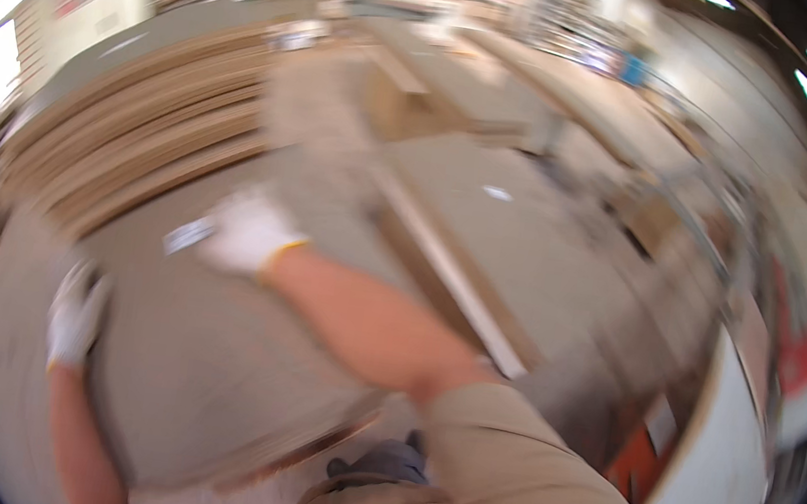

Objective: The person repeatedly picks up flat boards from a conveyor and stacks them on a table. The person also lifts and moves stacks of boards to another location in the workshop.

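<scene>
A broad grey-brown panel (209, 359) lies flat in front of me. My left hand (76, 313), in a white glove, is at the panel's left edge. Its fingers stretch forward with the thumb apart, and whether it presses on the edge cannot be told. Over the panel's far part reaches my right hand (250, 233), also white-gloved and smeared by motion. At its fingertips is a small white label (187, 237); blur hides whether the fingers hold it or it lies on the panel.
Stacked brown boards (159, 111) rise beyond the panel at the far left. To the right, a long pale-edged strip (452, 268) runs beside another grey panel (526, 237) bearing a white label (497, 193). A white curved-looking board (715, 462) and a red object (799, 356) stand at the right.
</scene>
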{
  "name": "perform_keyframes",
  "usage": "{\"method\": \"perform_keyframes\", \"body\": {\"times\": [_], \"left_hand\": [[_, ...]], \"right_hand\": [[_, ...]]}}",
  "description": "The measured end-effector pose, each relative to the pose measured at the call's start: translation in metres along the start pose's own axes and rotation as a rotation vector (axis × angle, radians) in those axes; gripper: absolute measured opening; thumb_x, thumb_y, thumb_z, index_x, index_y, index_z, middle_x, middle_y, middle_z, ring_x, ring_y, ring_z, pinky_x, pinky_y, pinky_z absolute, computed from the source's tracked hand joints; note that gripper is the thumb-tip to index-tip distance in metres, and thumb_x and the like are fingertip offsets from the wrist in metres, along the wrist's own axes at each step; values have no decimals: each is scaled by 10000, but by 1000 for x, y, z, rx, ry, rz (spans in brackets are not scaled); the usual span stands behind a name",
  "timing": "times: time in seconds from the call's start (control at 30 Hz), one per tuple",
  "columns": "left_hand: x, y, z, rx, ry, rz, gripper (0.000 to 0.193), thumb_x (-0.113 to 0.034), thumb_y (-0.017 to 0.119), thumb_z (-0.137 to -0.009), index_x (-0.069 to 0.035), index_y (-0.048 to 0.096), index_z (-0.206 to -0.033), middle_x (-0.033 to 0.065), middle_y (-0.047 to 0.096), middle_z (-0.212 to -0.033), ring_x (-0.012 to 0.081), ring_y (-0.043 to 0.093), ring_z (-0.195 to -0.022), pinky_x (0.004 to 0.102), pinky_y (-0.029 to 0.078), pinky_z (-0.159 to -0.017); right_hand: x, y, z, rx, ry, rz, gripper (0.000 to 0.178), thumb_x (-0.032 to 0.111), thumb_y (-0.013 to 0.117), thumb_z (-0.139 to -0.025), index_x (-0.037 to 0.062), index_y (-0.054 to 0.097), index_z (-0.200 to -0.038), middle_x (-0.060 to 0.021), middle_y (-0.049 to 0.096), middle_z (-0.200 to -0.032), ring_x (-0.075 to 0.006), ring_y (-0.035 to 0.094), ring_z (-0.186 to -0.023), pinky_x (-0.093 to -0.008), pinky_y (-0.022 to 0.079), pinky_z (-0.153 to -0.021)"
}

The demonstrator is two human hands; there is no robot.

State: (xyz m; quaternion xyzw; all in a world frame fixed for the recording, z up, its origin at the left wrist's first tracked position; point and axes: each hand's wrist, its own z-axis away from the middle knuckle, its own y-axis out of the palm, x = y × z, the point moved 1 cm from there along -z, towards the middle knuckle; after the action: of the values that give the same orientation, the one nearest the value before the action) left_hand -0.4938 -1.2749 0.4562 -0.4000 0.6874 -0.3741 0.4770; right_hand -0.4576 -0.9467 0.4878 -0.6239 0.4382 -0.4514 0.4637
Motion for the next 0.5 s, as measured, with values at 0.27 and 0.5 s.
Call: {"method": "perform_keyframes", "body": {"times": [0.27, 0.5], "left_hand": [[4, -46, 118, -25, -110, -198, 599, -490, 579, -1006, -73, 638, -1432, 180, 581, -1519, 384, 541, -1392, 442, 427, -1186], [-4, -53, 110, 24, -73, -170, 615, -508, 580, -987, -74, 648, -1417, 169, 588, -1509, 382, 546, -1386, 453, 440, -1175]], "right_hand": [[39, 37, 48, -111, -179, -12, 476, 401, 584, -942, 94, 726, -1278, -172, 644, -1421, -330, 530, -1357, -482, 439, -1093], [14, 9, 62, -83, -133, -9, 508, 390, 622, -946, 96, 697, -1353, -196, 600, -1478, -374, 514, -1369, -461, 409, -1151]]}}
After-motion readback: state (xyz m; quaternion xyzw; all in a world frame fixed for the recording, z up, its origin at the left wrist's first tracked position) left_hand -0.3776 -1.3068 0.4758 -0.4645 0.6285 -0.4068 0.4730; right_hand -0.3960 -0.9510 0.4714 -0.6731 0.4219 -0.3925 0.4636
